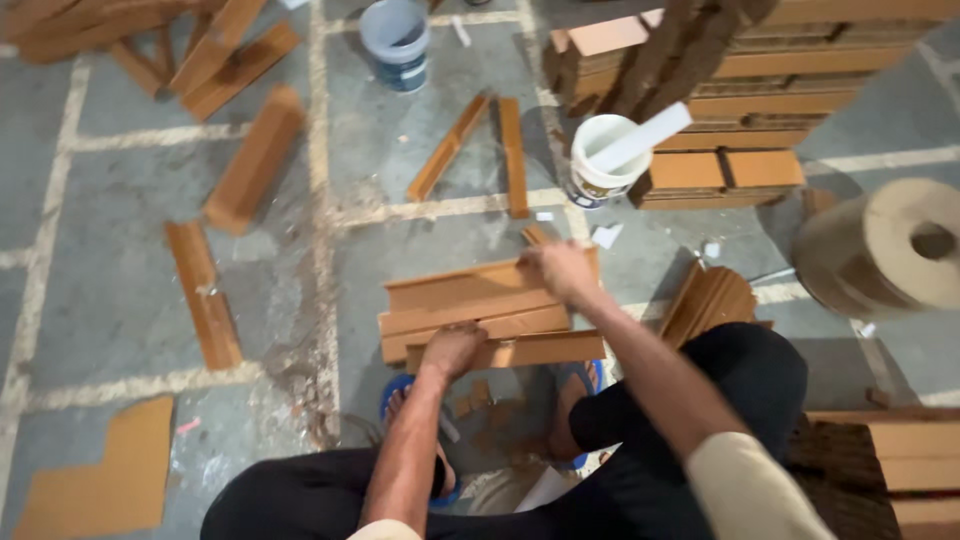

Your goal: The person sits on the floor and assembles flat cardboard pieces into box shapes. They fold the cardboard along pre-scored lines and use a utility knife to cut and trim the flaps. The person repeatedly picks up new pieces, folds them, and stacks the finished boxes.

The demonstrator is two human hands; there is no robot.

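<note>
A stack of brown cardboard angle strips [470,305] lies on the grey floor in front of my feet in blue sandals. My left hand [452,347] presses down on the stack's near edge, fingers curled over the front strip. My right hand [560,268] rests on the far right end of the top strip, gripping its edge. Whether that hand also holds something small is blurred.
A white bucket [603,160] with a white stick stands beyond the stack, and a blue-grey bucket [395,40] farther back. Loose strips [202,295] lie left. Stacked cardboard [720,110] fills the back right, beside a brown paper roll [890,250] and a strip bundle [712,300].
</note>
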